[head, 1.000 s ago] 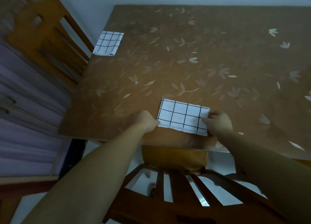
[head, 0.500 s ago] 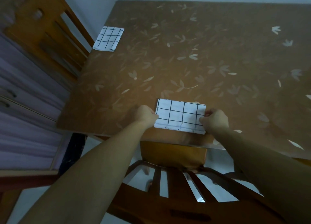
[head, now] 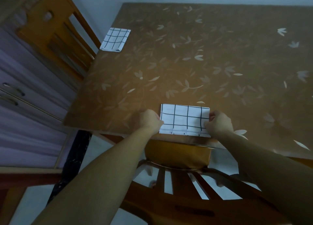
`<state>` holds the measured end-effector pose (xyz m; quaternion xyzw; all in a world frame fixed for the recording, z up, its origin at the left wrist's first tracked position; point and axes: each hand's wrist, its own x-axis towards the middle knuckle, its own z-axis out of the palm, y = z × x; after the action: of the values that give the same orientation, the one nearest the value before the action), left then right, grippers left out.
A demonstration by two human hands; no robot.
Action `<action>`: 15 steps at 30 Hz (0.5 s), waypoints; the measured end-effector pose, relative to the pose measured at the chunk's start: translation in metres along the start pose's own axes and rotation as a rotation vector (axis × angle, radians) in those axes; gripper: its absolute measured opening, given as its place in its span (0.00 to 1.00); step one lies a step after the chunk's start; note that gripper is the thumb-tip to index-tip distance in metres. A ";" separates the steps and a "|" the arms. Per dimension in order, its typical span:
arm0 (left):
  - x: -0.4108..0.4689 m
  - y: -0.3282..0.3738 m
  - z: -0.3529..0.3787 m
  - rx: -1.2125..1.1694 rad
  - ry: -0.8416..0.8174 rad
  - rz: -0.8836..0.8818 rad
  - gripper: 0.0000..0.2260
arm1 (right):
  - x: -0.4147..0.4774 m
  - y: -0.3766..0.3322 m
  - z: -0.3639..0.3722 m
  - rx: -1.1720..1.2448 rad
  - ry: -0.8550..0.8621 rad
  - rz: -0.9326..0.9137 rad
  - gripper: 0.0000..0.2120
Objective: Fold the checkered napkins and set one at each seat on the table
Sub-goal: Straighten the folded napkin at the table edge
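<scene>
On your table (head: 186, 64), one folded napkin (head: 115, 39) already lies upper left, by a chair (head: 55, 31). The second napkin (head: 183, 120) lies folded at bottom centre; your left hand (head: 149, 120) and right hand (head: 220, 125) each pinch an end. Any other seats are out of view.

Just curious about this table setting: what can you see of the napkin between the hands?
The napkin is white cloth with a black grid, folded into a flat rectangle. It lies on the brown leaf-patterned table by the near edge. The left hand holds its left edge, the right hand its right edge.
</scene>
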<state>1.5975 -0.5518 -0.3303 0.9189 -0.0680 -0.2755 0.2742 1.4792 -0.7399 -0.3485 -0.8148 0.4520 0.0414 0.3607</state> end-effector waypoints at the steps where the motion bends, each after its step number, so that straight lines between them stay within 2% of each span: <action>1: -0.001 0.001 0.001 -0.004 0.006 0.003 0.05 | 0.000 0.002 -0.001 -0.005 0.002 0.000 0.12; 9: -0.004 0.000 0.005 0.022 0.042 0.026 0.09 | -0.004 0.003 0.003 -0.011 0.026 0.022 0.13; 15: -0.003 -0.003 0.010 0.080 0.070 0.065 0.07 | -0.006 -0.001 0.003 -0.037 0.029 0.035 0.12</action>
<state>1.5895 -0.5528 -0.3370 0.9355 -0.0991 -0.2310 0.2485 1.4768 -0.7336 -0.3478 -0.8139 0.4705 0.0441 0.3380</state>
